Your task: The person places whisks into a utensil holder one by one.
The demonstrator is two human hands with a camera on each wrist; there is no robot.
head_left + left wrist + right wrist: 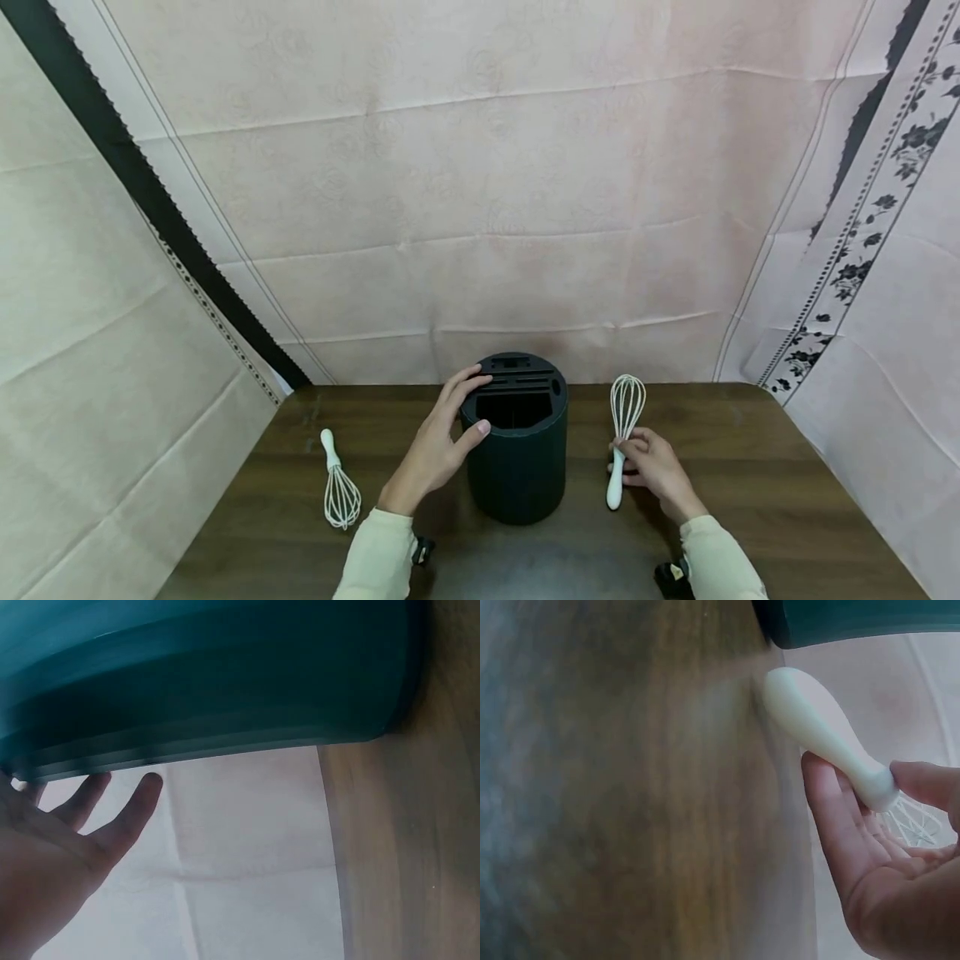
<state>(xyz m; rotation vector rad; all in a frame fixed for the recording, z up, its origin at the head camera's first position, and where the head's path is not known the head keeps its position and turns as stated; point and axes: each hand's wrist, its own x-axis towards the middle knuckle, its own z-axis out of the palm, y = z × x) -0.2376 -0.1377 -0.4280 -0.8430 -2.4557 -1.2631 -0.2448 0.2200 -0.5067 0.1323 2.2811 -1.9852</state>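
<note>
A dark green cylindrical utensil holder [517, 479] stands upright on the table, its slotted black top with a large rectangular opening facing up. My left hand [431, 454] rests at the holder's left rim, fingers spread and fairly straight, the thumb near the front edge. In the left wrist view those fingers [124, 825] lie along the green wall. To the right, my right hand [656, 467] pinches a white whisk [617, 483] where handle meets wires, the wire head pointing away from me. The right wrist view shows its handle [817, 712] between thumb and fingers.
A second white whisk [341, 496] lies on the left of the brown wooden table [585, 550], its wire end toward me. Pale creased cloth [487, 208] hangs behind the table and along both sides.
</note>
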